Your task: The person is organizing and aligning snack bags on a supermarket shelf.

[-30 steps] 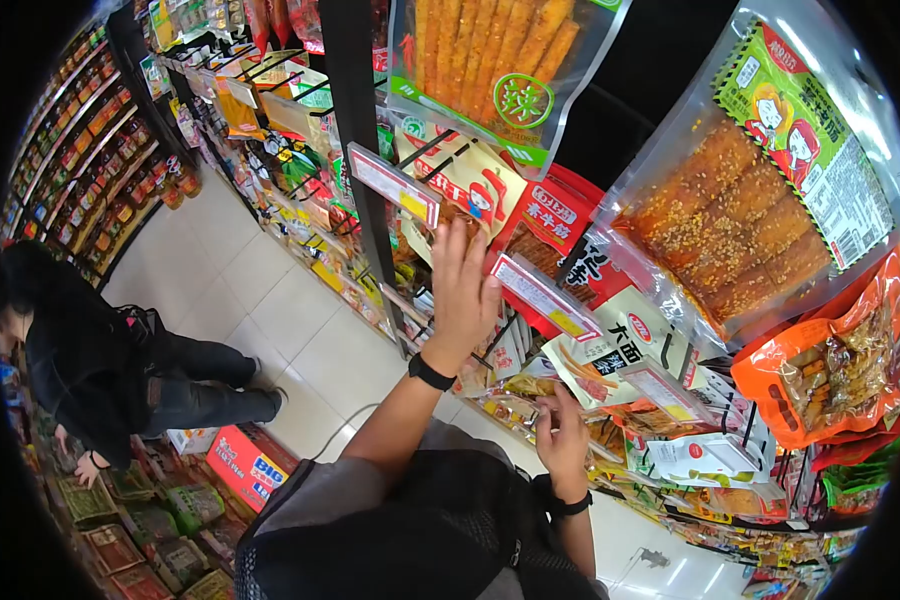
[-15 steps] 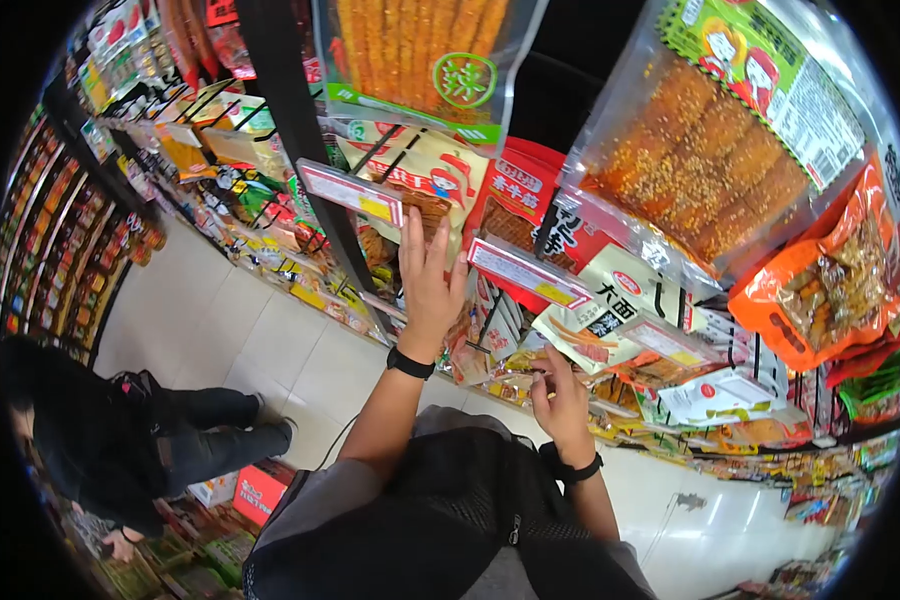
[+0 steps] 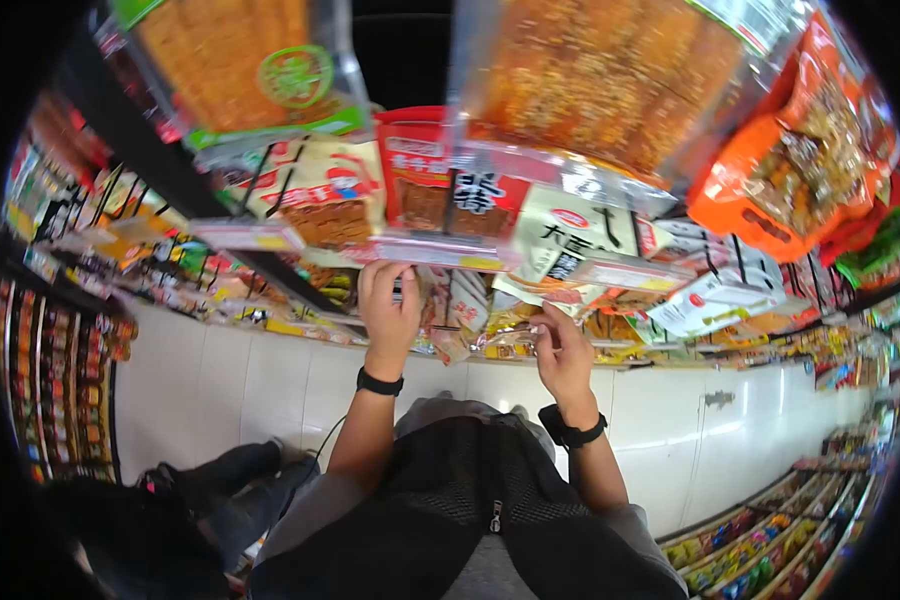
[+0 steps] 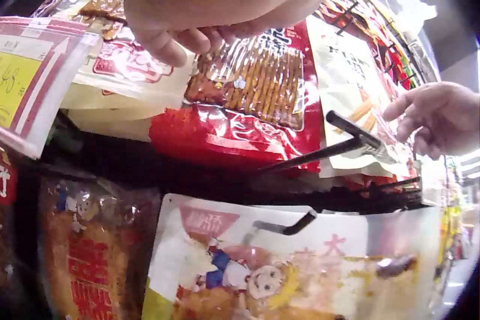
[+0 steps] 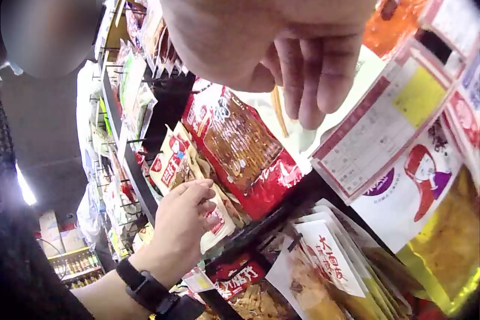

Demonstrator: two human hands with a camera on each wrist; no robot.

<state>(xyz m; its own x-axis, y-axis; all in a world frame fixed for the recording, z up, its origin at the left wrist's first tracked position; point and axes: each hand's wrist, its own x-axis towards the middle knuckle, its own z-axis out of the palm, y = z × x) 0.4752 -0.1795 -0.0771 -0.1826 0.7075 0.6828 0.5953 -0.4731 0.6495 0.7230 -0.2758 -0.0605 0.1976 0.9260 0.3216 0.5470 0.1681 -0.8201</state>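
My left hand is raised just below a price tag, its fingers loosely bent. In the right wrist view, the fingers of that hand overlap the edge of a cream snack packet, beside a red packet of brown strips. My right hand hovers below a cream packet with black lettering. Its fingers hang relaxed over that packet in the right wrist view, with nothing seen in them. Left of the right hand, in the left wrist view, a black display hook sticks out.
Large clear bags of orange snack strips hang at the top, close to my head. An orange bag hangs at the right. Below, the pale tiled floor runs between shelves. A person in dark clothes is at the lower left.
My view has turned so the rack now lies across in front of me. The left hand has come down from the cream packet to below the price tag, fingers more bent.
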